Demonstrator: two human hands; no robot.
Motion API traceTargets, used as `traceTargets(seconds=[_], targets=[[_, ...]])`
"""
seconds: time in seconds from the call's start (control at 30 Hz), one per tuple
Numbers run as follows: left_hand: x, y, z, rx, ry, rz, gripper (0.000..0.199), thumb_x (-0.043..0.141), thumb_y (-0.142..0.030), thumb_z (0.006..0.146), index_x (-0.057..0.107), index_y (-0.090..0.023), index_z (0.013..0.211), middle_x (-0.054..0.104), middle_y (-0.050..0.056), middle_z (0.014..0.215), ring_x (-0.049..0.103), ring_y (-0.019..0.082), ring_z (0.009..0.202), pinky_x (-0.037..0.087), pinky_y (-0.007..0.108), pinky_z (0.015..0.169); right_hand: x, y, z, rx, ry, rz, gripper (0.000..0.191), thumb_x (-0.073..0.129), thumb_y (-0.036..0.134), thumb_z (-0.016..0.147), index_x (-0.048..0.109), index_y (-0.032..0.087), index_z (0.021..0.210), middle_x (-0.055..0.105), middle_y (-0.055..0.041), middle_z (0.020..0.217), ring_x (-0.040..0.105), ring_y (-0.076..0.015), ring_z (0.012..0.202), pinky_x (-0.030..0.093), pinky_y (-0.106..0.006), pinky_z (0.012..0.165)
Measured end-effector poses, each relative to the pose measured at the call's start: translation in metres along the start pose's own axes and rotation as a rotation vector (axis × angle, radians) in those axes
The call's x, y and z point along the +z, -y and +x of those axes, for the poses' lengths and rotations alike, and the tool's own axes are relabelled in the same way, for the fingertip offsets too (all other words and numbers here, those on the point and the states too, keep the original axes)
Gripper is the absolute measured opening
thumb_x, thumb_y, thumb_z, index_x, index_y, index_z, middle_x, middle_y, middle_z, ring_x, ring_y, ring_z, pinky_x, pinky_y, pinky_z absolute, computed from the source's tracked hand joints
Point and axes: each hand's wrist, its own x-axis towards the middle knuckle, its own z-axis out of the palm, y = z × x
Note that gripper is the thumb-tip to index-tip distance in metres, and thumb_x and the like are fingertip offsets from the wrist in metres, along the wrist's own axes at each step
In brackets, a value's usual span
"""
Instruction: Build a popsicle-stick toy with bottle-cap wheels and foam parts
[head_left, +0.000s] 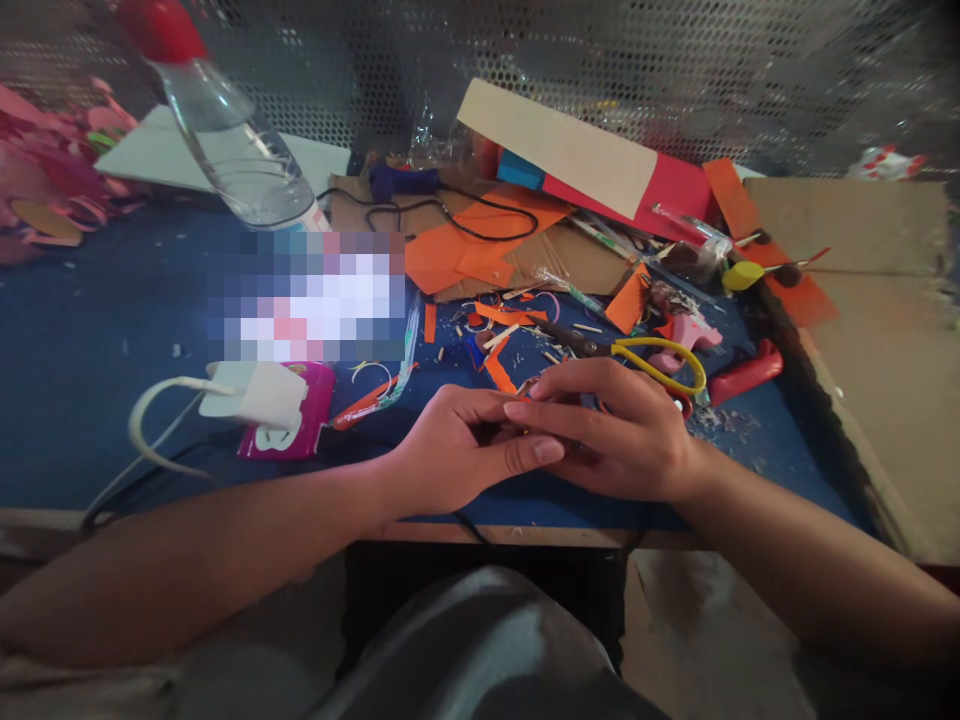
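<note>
My left hand (457, 455) and my right hand (630, 435) meet over the front of the blue table. The fingers of both are bent and pressed together at the tips. Whatever lies between them is hidden by the fingers. Just beyond my right hand are scissors (589, 347) with dark metal and yellow handles. Orange scraps (499, 368) and small pale sticks lie beyond the fingertips. To the right of the scissors rests a red handle-like piece (748, 374), with a pink piece (690, 332) close by.
At left, a white charger (251, 388) is plugged into a magenta socket block (319, 405). Behind stands a red-capped bottle (244, 165), near a blurred-out bright patch. Orange sheets (457, 240), a blue-handled corded tool (401, 180) and cardboard (892, 400) lie around the back and right.
</note>
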Motion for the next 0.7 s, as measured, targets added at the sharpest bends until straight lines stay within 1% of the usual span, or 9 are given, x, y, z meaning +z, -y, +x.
traceTargets(seconds=[0.13, 0.2, 0.27, 0.37, 0.47, 0.53, 0.6, 0.63, 0.7], targets=[[-0.0005, 0.0022, -0.0001, -0.027, -0.008, -0.049, 0.044, 0.103, -0.047, 0.071, 0.082, -0.014, 0.090, 0.061, -0.001, 0.073, 0.050, 0.011, 0.067, 0.045, 0.022, 0.061, 0.0012, -0.0003, 0.0002, 0.001, 0.000, -0.009, 0.028, 0.072, 0.031, 0.103, 0.075, 0.022, 0.129, 0.076, -0.0078, 0.118, 0.078, -0.0164, 0.096, 0.069, -0.027, 0.077], [-0.0009, 0.0028, -0.0002, -0.013, -0.029, -0.036, 0.044, 0.102, -0.049, 0.073, 0.078, -0.013, 0.084, 0.053, -0.003, 0.069, 0.044, 0.010, 0.066, 0.039, 0.022, 0.057, 0.0017, 0.0003, 0.0004, 0.016, -0.001, -0.016, 0.030, 0.073, 0.028, 0.102, 0.075, 0.022, 0.132, 0.076, -0.0079, 0.118, 0.078, -0.0168, 0.098, 0.068, -0.027, 0.077], [-0.0011, 0.0024, -0.0004, 0.019, -0.028, -0.032, 0.043, 0.099, -0.048, 0.077, 0.074, -0.014, 0.079, 0.047, -0.004, 0.066, 0.040, 0.009, 0.064, 0.036, 0.023, 0.056, 0.0020, 0.0013, 0.0009, 0.041, -0.030, -0.013, 0.039, 0.076, 0.026, 0.099, 0.072, 0.023, 0.138, 0.076, -0.0080, 0.117, 0.078, -0.0177, 0.098, 0.068, -0.027, 0.076], [-0.0012, 0.0007, -0.0009, 0.056, 0.003, -0.095, 0.039, 0.096, -0.048, 0.083, 0.078, -0.014, 0.090, 0.050, -0.004, 0.069, 0.044, 0.010, 0.065, 0.040, 0.024, 0.059, 0.0024, 0.0020, 0.0024, 0.090, -0.105, 0.010, 0.047, 0.081, 0.025, 0.095, 0.070, 0.026, 0.142, 0.076, -0.0064, 0.112, 0.077, -0.0188, 0.095, 0.069, -0.030, 0.077], [-0.0013, 0.0007, -0.0007, 0.064, 0.022, -0.173, 0.037, 0.094, -0.045, 0.086, 0.079, -0.016, 0.102, 0.056, -0.002, 0.074, 0.050, 0.010, 0.067, 0.044, 0.023, 0.061, 0.0023, 0.0007, 0.0034, 0.109, -0.142, 0.016, 0.038, 0.081, 0.023, 0.096, 0.072, 0.028, 0.133, 0.076, -0.0054, 0.109, 0.077, -0.0177, 0.091, 0.070, -0.031, 0.077], [-0.0013, 0.0021, 0.0000, 0.086, 0.031, -0.200, 0.040, 0.096, -0.040, 0.084, 0.078, -0.016, 0.110, 0.056, -0.003, 0.076, 0.050, 0.009, 0.067, 0.046, 0.022, 0.061, 0.0019, -0.0010, 0.0032, 0.112, -0.146, 0.008, 0.031, 0.081, 0.021, 0.096, 0.074, 0.027, 0.126, 0.075, -0.0055, 0.110, 0.076, -0.0158, 0.088, 0.069, -0.030, 0.075], [-0.0011, 0.0037, 0.0010, 0.098, 0.024, -0.202, 0.049, 0.100, -0.037, 0.079, 0.076, -0.017, 0.118, 0.056, -0.004, 0.078, 0.052, 0.009, 0.069, 0.049, 0.021, 0.065, 0.0012, -0.0025, 0.0025, 0.109, -0.139, -0.001, 0.029, 0.082, 0.019, 0.096, 0.075, 0.026, 0.123, 0.073, -0.0055, 0.112, 0.074, -0.0135, 0.085, 0.068, -0.028, 0.073], [-0.0010, 0.0044, 0.0014, 0.087, 0.007, -0.192, 0.052, 0.101, -0.036, 0.078, 0.076, -0.017, 0.119, 0.055, -0.004, 0.078, 0.052, 0.009, 0.070, 0.049, 0.021, 0.066, 0.0009, -0.0029, 0.0021, 0.102, -0.130, -0.002, 0.029, 0.082, 0.017, 0.096, 0.075, 0.026, 0.123, 0.072, -0.0054, 0.113, 0.073, -0.0127, 0.085, 0.067, -0.027, 0.072], [-0.0008, 0.0052, 0.0018, 0.049, -0.028, -0.151, 0.050, 0.102, -0.036, 0.076, 0.077, -0.016, 0.114, 0.053, -0.006, 0.075, 0.050, 0.008, 0.067, 0.046, 0.020, 0.064, 0.0007, -0.0030, 0.0015, 0.087, -0.105, 0.004, 0.031, 0.079, 0.013, 0.096, 0.076, 0.027, 0.124, 0.071, -0.0049, 0.115, 0.073, -0.0121, 0.087, 0.067, -0.025, 0.072]])
